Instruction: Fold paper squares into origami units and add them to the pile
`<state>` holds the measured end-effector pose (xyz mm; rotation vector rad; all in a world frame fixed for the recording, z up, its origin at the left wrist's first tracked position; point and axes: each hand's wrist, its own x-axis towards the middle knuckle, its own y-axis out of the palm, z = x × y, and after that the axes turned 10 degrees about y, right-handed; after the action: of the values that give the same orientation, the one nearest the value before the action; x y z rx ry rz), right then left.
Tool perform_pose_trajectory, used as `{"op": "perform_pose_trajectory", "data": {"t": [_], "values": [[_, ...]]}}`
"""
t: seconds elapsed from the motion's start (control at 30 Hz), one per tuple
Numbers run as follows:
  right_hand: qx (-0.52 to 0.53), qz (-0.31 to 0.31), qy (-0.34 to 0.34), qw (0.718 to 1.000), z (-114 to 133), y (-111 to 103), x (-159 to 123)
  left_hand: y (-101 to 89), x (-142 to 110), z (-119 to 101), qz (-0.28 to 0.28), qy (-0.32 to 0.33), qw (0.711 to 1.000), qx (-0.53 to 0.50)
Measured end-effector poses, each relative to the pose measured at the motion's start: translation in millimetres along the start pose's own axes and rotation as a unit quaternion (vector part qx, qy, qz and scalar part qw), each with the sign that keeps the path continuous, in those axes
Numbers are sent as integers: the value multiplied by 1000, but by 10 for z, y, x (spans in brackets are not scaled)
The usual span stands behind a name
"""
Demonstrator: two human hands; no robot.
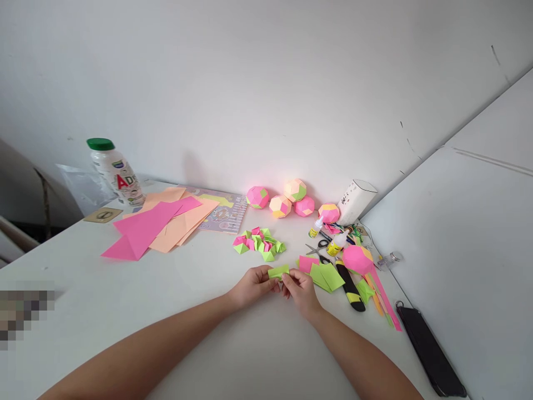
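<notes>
Between my two hands is a small folded piece of green paper (278, 271), held above the white table. My left hand (255, 286) pinches its left end, and my right hand (300, 289) grips its right end with thumb and fingers. Just beyond lies a cluster of folded green and pink paper units (259, 243). Right of my right hand rest green paper squares (327, 276) with a pink square (308, 263) beside them. Scissors (318, 250) lie behind these squares, partly covered.
Faceted paper balls (280, 206) line the wall. Glue bottles (336, 243), a box cutter (350, 286) and a black phone (431, 353) are at right. Pink sheets (145, 228), a patterned booklet (225, 214) and a green-capped bottle (119, 175) occupy the left back.
</notes>
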<state>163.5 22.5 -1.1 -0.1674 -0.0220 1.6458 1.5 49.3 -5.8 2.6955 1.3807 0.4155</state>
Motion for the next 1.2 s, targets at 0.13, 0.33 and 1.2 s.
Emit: {"op": "perform_pose_trajectory", "data": {"t": [0.13,0.33,1.2], "values": [[4,-2,-1,1000,-31,-11,11,3,-2,-28,5,-8,1000,25],[8,-2,-3,1000,-49,-19,11,-2,-7,-22,23,0,999,48],[18,63,13,998,20,-25,-39,51,-23,-220,70,8,996,54]]}}
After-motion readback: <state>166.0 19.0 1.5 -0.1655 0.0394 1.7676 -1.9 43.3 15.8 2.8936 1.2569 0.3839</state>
